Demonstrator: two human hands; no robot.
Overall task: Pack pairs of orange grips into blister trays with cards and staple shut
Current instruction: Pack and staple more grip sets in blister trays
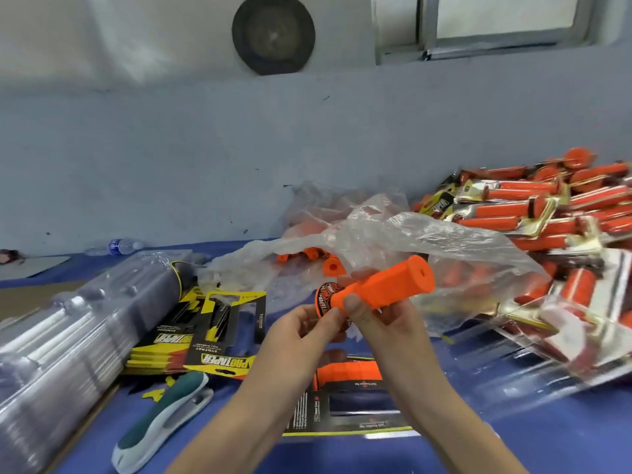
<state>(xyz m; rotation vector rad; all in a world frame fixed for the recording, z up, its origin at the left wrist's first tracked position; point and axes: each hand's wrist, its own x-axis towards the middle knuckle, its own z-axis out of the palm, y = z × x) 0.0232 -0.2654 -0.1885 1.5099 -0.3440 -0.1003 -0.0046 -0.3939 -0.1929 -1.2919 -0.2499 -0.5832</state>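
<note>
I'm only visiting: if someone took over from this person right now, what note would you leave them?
Left hand pinches the flanged end of the orange ribbed rubber grip; right hand holds its shaft, above the blue table.
A second orange grip appears seated on the black printed card below the hands.
Loose grips sit in the clear plastic bag; finished packs pile at right.
Left to do: seat the held grip, close, staple with the green-and-white stapler.
</note>
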